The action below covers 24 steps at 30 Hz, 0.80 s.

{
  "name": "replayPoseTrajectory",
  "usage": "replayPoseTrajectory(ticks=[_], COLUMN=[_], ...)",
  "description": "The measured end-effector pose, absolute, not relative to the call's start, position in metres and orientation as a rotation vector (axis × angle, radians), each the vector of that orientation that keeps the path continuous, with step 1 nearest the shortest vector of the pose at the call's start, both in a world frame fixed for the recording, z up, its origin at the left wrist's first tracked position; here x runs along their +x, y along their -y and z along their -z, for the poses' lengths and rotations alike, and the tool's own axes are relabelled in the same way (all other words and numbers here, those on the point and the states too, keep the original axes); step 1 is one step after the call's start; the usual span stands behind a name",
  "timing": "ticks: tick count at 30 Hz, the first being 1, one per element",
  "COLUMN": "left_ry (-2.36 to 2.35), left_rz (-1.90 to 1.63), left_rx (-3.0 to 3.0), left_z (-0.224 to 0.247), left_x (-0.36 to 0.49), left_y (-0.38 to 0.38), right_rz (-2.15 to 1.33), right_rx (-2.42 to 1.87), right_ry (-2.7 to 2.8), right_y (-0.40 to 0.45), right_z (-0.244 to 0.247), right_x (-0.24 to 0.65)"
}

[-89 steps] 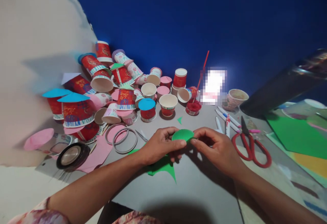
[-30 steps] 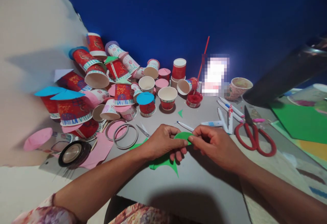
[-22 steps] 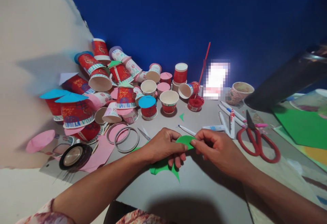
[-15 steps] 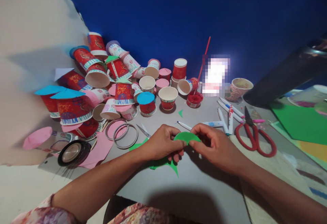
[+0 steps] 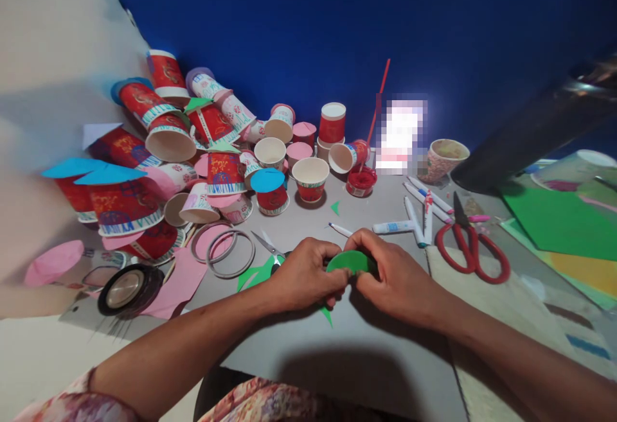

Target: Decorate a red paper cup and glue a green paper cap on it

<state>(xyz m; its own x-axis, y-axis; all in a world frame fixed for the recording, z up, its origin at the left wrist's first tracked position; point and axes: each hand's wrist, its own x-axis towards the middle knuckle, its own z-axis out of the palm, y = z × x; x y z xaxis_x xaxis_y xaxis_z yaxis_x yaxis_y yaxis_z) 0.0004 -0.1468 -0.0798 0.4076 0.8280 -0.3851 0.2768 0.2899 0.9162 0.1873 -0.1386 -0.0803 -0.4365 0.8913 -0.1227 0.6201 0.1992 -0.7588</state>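
Both hands pinch a rounded piece of green paper [image 5: 351, 260] above the front of the table. My left hand [image 5: 308, 275] grips its left edge with the thumb in front. Holding the right edge, my right hand [image 5: 388, 274] has its fingers curled behind the paper. The lower part of the piece is hidden by my thumbs. Green paper scraps [image 5: 255, 274] lie under and beside my left hand, next to small scissors [image 5: 270, 246] with black handles. A white pen [image 5: 340, 230] rests just beyond my fingers.
Many decorated paper cups [image 5: 219, 175] are heaped at the back left. Grey rings [image 5: 230, 274] and a black-rimmed disc [image 5: 126, 289] lie left. A red paint pot [image 5: 360, 181] stands behind; markers [image 5: 415, 219], red-handled scissors [image 5: 470, 252] and green sheets [image 5: 554, 223] are right.
The green paper has bent and tilted between my fingers, and my right hand has closed further around its edge. The whole view has shifted slightly.
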Motion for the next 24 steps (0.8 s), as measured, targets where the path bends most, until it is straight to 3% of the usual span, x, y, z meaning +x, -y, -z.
replayPoseTrajectory(ticks=[24], left_ry=[-1.132], left_rz=[-0.506], left_rx=[1.255], left_z=[0.0829], left_x=[0.0017], left_y=[0.1468], right_rz=[-1.173], right_rx=[-1.307], right_ry=[2.096], right_y=[0.1374], right_z=[0.0843], right_x=[0.1952])
